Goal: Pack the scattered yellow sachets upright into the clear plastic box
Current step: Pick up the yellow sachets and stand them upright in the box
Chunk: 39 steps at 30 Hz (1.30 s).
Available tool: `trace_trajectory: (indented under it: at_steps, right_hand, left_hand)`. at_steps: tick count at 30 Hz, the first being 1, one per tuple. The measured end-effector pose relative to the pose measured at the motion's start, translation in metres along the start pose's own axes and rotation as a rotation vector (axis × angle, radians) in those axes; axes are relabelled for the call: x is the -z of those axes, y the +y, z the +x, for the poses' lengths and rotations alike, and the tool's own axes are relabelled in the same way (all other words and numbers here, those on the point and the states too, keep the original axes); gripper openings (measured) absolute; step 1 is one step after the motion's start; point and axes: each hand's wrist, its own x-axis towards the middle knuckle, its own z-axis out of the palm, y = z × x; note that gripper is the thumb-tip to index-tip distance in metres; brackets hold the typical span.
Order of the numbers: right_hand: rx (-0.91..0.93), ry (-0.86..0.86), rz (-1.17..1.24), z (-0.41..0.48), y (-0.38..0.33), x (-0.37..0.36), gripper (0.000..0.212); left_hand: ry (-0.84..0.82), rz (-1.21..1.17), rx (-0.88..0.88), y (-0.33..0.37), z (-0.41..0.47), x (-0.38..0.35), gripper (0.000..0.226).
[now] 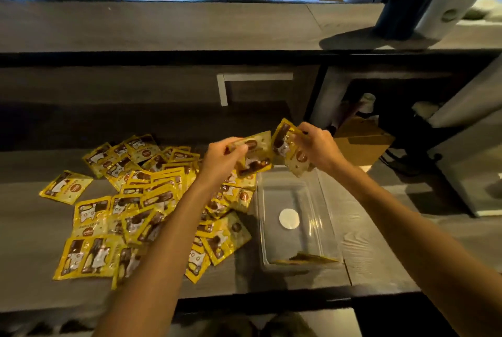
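Note:
Several yellow sachets [130, 209] lie scattered flat on the dark wooden counter, left of the clear plastic box [320, 217]. The box has a round white sticker on its floor, and a sachet [307, 258] stands along its near wall. My left hand [220, 160] holds one yellow sachet [256, 154] above the pile's right edge. My right hand [316, 146] grips another yellow sachet [290, 152] just above the far end of the box. The two held sachets are close together, almost touching.
A raised wooden ledge [163, 27] runs behind the counter. A dark stand with a white panel [423, 2] sits on it at the right. A cardboard box [361, 141] stands beyond the counter's right end. The counter's front edge [271, 301] is near me.

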Motion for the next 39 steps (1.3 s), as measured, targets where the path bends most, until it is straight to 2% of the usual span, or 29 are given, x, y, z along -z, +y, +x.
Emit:
trace_trajectory:
  at_steps: [2, 4, 6, 8, 13, 17, 19, 21, 24, 27, 32, 36, 39]
  right_hand:
    - [-0.049, -0.1, 0.026, -0.008, 0.015, 0.012, 0.014]
    - [-0.092, -0.166, 0.062, -0.02, 0.028, 0.022, 0.025]
    - [-0.113, -0.236, 0.063, -0.032, 0.04, 0.028, 0.043]
    - [-0.075, -0.281, -0.03, -0.042, 0.05, 0.029, 0.047]
    - [0.094, -0.206, -0.277, -0.058, 0.065, 0.009, 0.042]
    - [0.305, -0.221, -0.215, -0.071, 0.066, -0.007, 0.016]
    - [0.354, -0.198, -0.213, -0.075, 0.068, -0.012, 0.019]
    - [0.352, -0.2, -0.292, -0.076, 0.071, -0.019, 0.026]
    - [0.337, -0.283, -0.451, -0.077, 0.076, -0.03, 0.018]
    - [0.274, -0.409, -0.48, -0.083, 0.082, -0.038, 0.029]
    - [0.219, -0.53, -0.278, -0.103, 0.091, -0.035, 0.028]
    - [0.217, -0.463, -0.155, -0.121, 0.094, -0.033, 0.033]
    - [0.188, -0.406, -0.145, -0.132, 0.097, -0.032, 0.04]
  left_hand:
    - [-0.036, -0.039, -0.044, -0.006, -0.01, -0.015, 0.02]
    - [-0.058, -0.037, -0.057, -0.013, -0.019, -0.031, 0.022]
    - [-0.098, 0.081, -0.075, -0.02, -0.027, -0.046, 0.026]
    - [-0.172, 0.244, -0.14, -0.027, -0.033, -0.057, 0.026]
    - [-0.377, 0.674, -0.184, -0.048, -0.041, -0.064, 0.018]
    - [-0.495, 0.697, -0.184, -0.056, -0.049, -0.061, 0.022]
    - [-0.537, 0.692, -0.208, -0.059, -0.053, -0.059, 0.023]
    - [-0.544, 0.672, -0.232, -0.063, -0.057, -0.057, 0.022]
    - [-0.524, 0.662, -0.29, -0.067, -0.064, -0.058, 0.019]
    - [-0.488, 0.654, -0.351, -0.073, -0.072, -0.062, 0.016]
    - [-0.482, 0.611, -0.414, -0.081, -0.084, -0.066, 0.016]
    - [-0.431, 0.666, -0.469, -0.09, -0.093, -0.069, 0.023]
    - [-0.453, 0.699, -0.416, -0.089, -0.097, -0.069, 0.038]
